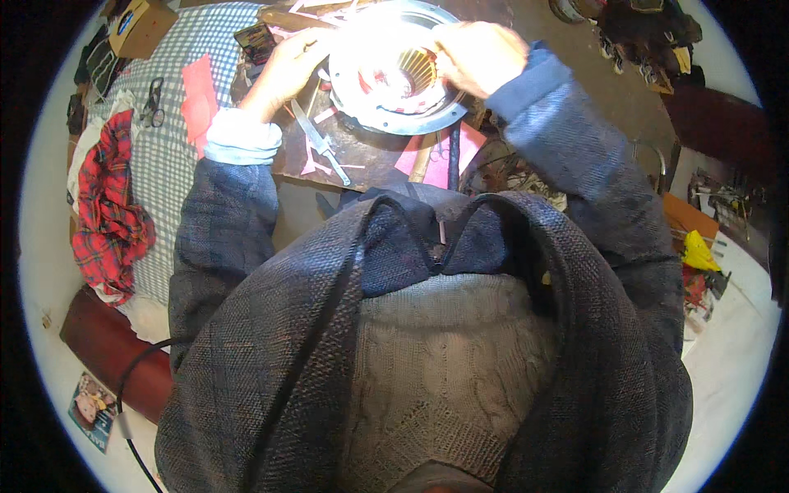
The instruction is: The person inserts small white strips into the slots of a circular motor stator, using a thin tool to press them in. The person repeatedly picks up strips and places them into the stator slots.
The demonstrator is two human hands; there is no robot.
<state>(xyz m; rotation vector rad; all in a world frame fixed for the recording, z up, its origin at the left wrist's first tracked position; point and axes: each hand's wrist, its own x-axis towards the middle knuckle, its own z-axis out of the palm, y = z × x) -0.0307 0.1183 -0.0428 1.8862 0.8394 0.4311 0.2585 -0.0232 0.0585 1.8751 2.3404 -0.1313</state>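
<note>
A round motor stator (pixel 421 74) in a pale metal flanged housing (pixel 394 122) sits on the dark worktable, its copper-coloured windings lining the bore. Strong light washes out its left and far parts. At the housing's left rim is my left hand (pixel 289 66), its fingertips lost in the glare. My right hand (pixel 483 56) is at the right rim with bent fingers over the winding edge; whatever they pinch is hidden. Nearer me on the table lie a knife (pixel 320 146), scissors (pixel 440 148), a wooden stick (pixel 421 160) and a black rod (pixel 454 156).
Pink paper (pixel 472 144) and thin strips lie around the stator. To the left, a checked cloth (pixel 177 99) bears a red sheet (pixel 198 94), glasses (pixel 154 103) and a red plaid garment (pixel 111 214). A cardboard box (pixel 141 29) stands far left. Tangled wires (pixel 505 168) lie near my right forearm.
</note>
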